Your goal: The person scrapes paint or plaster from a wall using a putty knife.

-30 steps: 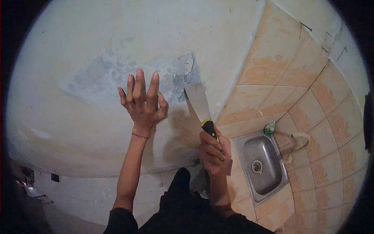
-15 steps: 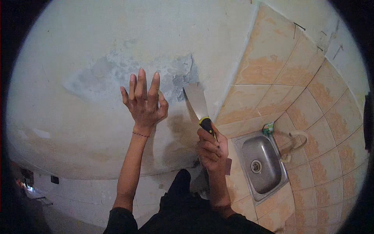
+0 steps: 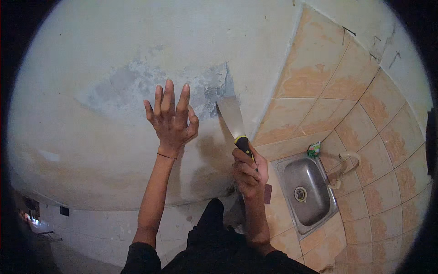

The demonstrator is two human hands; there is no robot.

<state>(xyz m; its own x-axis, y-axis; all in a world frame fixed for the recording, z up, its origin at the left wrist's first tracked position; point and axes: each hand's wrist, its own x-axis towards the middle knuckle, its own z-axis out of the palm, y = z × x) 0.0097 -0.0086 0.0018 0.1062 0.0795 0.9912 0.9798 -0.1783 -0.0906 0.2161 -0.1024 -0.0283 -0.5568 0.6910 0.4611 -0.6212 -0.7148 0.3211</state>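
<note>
My right hand (image 3: 250, 172) grips the black and yellow handle of a putty knife (image 3: 231, 116). The wide metal blade points up, its edge against the right end of a bare grey patch (image 3: 123, 84) on the pale wall (image 3: 109, 27). Ragged paint or plaster edges show just above the blade. My left hand (image 3: 171, 121) rests on the wall over the patch's lower middle, fingers spread upward and the thumb out to the right. A thin dark cord circles the left wrist.
Orange-and-cream tiles (image 3: 301, 77) cover the wall to the right. A steel sink (image 3: 306, 189) sits in a tiled counter, with a pale tap (image 3: 350, 160) and a small green packet (image 3: 314, 149) at its far edge. A brown piece (image 3: 268, 194) lies beside my right wrist.
Both hands stay in nearly the same place on the wall, shifted very slightly right in the picture. The putty knife keeps its place at the patch's right end.
</note>
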